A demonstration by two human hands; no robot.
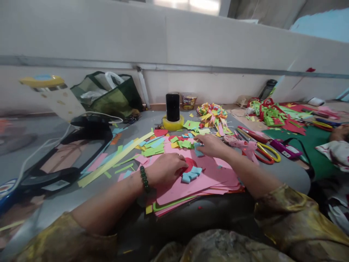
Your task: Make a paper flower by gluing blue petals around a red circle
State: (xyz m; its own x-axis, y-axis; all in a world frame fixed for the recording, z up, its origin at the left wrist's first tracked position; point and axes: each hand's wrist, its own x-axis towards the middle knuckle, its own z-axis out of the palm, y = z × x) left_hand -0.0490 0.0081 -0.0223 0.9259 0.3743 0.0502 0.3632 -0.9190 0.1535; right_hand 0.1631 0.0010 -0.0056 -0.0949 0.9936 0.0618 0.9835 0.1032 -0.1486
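Note:
My left hand (167, 169), with a green bead bracelet above it, rests on a stack of pink paper sheets (174, 193). Its fingers are bent together at the left edge of a red paper circle (191, 164), and the thumb is hidden. Folded light-blue paper pieces (192, 175) lie at the circle's lower right side. My right hand (211, 145) is closed at the far side of the stack, its fingertips on a blue paper strip (198, 149). Green paper pieces (185, 144) lie just left of those fingertips.
A phone (172, 107) stands in a yellow tape roll (173, 124) behind the paper. To the right are a pink glue gun (242, 144), yellow-handled scissors (268, 152) and a purple device (285, 149). A lamp (54, 96) stands left. Another person's hand (339, 133) shows far right.

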